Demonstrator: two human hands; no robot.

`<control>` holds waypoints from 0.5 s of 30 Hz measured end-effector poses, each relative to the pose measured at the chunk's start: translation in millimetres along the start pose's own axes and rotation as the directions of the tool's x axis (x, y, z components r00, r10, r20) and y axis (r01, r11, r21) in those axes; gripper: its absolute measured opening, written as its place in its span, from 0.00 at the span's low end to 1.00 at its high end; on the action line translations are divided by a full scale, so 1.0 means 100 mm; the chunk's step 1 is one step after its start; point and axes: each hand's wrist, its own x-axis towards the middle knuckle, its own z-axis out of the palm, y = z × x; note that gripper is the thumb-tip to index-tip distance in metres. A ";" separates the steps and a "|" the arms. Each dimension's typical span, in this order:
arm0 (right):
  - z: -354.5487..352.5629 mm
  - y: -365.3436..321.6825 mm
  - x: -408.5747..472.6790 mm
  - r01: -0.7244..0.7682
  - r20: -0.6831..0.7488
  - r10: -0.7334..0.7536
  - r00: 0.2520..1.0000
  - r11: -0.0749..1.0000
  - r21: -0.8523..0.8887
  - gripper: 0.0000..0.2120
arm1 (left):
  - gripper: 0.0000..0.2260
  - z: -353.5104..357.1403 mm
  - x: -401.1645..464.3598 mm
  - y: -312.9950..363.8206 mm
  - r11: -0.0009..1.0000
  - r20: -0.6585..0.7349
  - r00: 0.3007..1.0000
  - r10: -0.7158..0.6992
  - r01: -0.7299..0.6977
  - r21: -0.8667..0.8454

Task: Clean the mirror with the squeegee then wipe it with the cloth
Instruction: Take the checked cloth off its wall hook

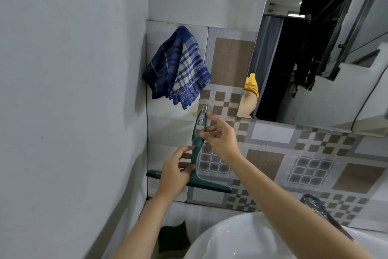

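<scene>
A dark green squeegee [196,153] hangs by the top of its handle from a small clear hook [203,111] on the tiled wall, blade down. My left hand [178,171] grips the lower handle just above the blade. My right hand [218,137] pinches the upper handle right under the hook. A blue and cream checked cloth [178,65] hangs on the wall above and to the left of the squeegee. The mirror [327,53] fills the upper right, its lower left corner close to the hook.
A white basin [241,237] sits at the bottom right, with a metal tap [315,206] behind it. A plain grey wall closes in on the left. A person in black and a staircase show in the mirror's reflection. A dark object [174,235] lies below, left of the basin.
</scene>
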 end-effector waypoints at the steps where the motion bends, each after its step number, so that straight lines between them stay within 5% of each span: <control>1: 0.00 -0.01 0.00 -0.002 -0.002 0.002 1.000 1.000 -0.017 0.28 | 0.23 -0.01 0.00 0.00 1.000 0.005 1.000 0.000 0.000 -0.001; 6: -0.05 -0.26 0.03 0.072 -0.114 -0.086 0.990 0.990 -0.125 0.20 | 0.19 -0.12 0.00 0.08 0.999 -0.060 0.998 -0.036 0.037 0.015; 9: -0.10 -0.59 0.09 0.228 -0.207 -0.250 0.946 0.966 -0.121 0.14 | 0.18 -0.24 0.09 0.35 0.997 -0.185 0.979 0.081 -0.080 0.011; 15: -0.13 -1.36 0.39 0.413 -0.285 -0.422 0.861 0.906 -0.096 0.10 | 0.10 -0.54 0.48 1.14 0.943 -0.566 0.767 0.301 -0.328 0.056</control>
